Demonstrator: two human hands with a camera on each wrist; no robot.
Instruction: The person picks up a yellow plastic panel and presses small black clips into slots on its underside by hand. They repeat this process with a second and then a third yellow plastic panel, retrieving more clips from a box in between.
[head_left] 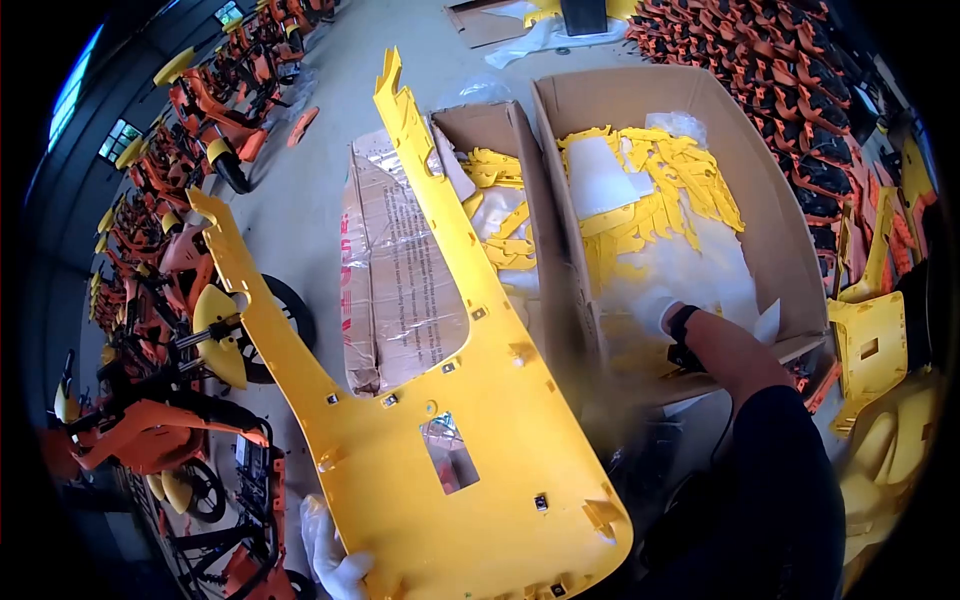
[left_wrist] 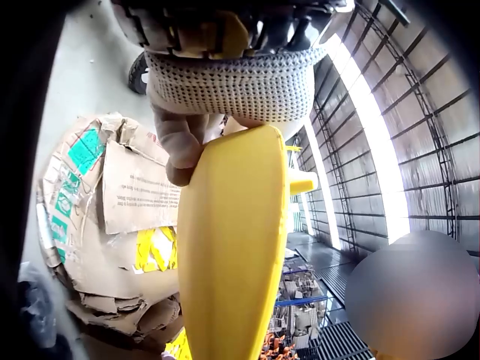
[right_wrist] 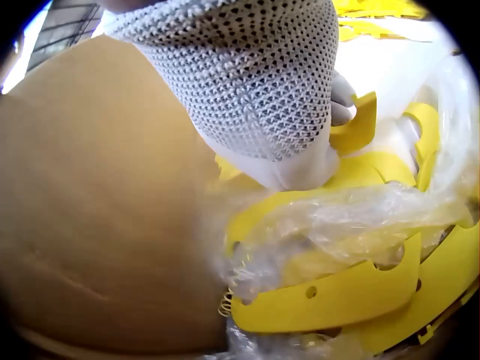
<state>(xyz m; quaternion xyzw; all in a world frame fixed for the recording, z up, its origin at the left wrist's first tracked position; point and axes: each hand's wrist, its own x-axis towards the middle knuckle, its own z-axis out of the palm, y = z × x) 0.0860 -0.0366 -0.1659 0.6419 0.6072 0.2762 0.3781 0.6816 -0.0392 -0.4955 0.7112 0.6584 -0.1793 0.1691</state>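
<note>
My left hand (head_left: 332,555), in a white glove, grips the lower left edge of a large yellow plastic panel (head_left: 500,420). Two long arms rise from this panel, and a rectangular opening sits near its middle. In the left wrist view the gloved fingers (left_wrist: 182,150) curl over the rim of the yellow panel (left_wrist: 232,240). Down inside the big cardboard box, my gloved right hand (head_left: 655,312) is among yellow plastic parts (head_left: 660,190). The right wrist view shows its fingers curled against a small yellow part (right_wrist: 356,129); the thumb is hidden.
A narrower cardboard box (head_left: 480,125) with more yellow pieces stands left of the big box (head_left: 770,170). Clear plastic wrap (right_wrist: 352,221) lies over some parts. Orange scooter frames (head_left: 160,430) line the left; stacked orange parts (head_left: 740,60) fill the back right.
</note>
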